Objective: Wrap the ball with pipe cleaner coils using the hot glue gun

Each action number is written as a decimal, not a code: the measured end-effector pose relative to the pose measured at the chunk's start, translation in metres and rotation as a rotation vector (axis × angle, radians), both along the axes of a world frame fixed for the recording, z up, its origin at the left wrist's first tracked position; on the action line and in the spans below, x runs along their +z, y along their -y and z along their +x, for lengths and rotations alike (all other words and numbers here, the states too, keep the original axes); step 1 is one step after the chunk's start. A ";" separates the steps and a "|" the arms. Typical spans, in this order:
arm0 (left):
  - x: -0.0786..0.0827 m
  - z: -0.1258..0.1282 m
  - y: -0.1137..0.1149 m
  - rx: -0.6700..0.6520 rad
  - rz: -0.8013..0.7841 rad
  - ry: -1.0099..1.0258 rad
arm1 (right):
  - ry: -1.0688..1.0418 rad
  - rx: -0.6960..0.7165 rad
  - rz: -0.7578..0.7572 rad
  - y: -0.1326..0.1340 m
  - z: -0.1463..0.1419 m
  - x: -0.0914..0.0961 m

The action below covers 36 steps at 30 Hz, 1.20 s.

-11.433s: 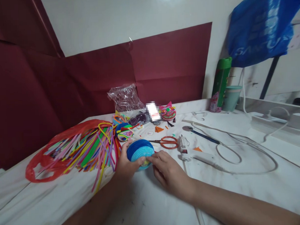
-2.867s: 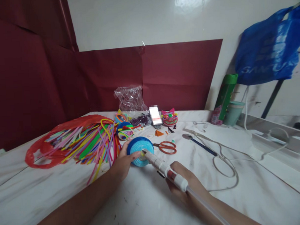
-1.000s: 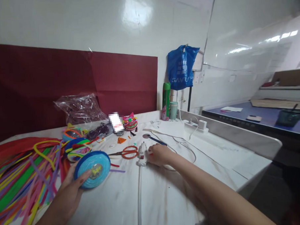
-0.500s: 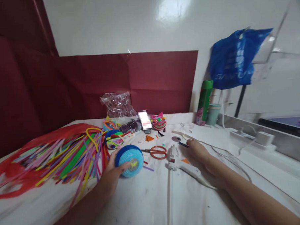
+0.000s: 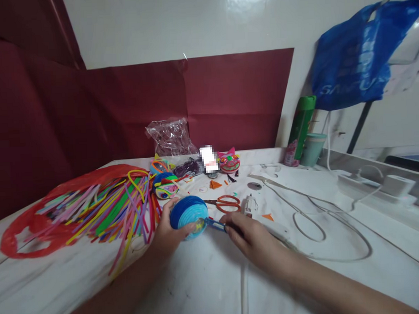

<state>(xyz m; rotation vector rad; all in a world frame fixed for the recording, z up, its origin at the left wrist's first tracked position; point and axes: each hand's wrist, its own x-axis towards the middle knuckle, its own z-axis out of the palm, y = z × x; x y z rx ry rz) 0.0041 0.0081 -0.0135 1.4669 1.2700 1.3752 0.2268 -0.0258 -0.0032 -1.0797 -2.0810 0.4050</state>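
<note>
My left hand (image 5: pixel 169 233) grips a round ball (image 5: pixel 188 212) from its left side, the thumb lying across the front. Rings of fuzzy dark-blue and light-blue strip cover the ball, and a yellowish spot shows at the thumb tip. From the right, my right hand (image 5: pixel 245 232) pinches a slim dark-blue tool (image 5: pixel 216 224), whose exact kind I cannot make out. The tool's tip reaches the ball's right front beside the yellowish spot; whether it touches is unclear. Behind my right hand lies a white glue gun (image 5: pixel 251 204), partly hidden by the hand and forearm.
Orange-handled scissors (image 5: pixel 228 203) lie behind the ball. On the left, colourful pipe cleaners (image 5: pixel 111 210) spill from a red plastic bag (image 5: pixel 11 239). Decorated balls (image 5: pixel 229 161) stand at the back near a phone (image 5: pixel 208 159). Looped cable (image 5: pixel 324 237) crosses the right side.
My right hand has come left from beyond the glue gun, bringing the slim blue tool up to the ball. The ball has turned slightly in my left hand. The view has shifted.
</note>
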 end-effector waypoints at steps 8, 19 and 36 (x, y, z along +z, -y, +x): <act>0.000 0.003 -0.001 0.033 0.082 -0.158 | 0.118 0.045 0.109 0.001 -0.002 -0.011; 0.002 0.004 0.002 0.038 0.137 -0.200 | 0.188 -0.027 0.071 0.002 -0.002 -0.008; -0.001 0.005 0.004 0.029 0.220 -0.267 | 0.111 0.002 0.015 -0.001 -0.003 -0.014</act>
